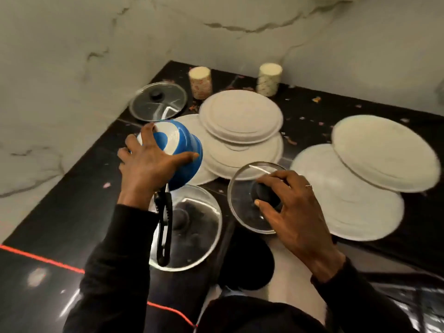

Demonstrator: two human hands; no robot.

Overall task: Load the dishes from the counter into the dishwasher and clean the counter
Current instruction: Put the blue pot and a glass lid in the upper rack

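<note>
My left hand (pixel 149 162) grips a blue saucepan (pixel 185 159) turned upside down, its black handle (pixel 164 227) hanging toward me. Under the handle a large glass lid (pixel 197 227) lies on the black counter (pixel 72 200). My right hand (pixel 288 205) holds a smaller glass lid (pixel 242 188) by its dark knob, lifted and tilted above the counter's front edge. Stacks of white plates, upside down, stand in the middle (pixel 240 118) and at the right (pixel 384 150). A third glass lid (pixel 158 100) lies at the back left.
Two patterned cups (pixel 200 82) (pixel 269 79) stand upside down by the marble wall (pixel 96 44). Crumbs are scattered over the back of the counter. A red line (pixel 43 259) crosses the near counter. My dark clothing fills the bottom of the view.
</note>
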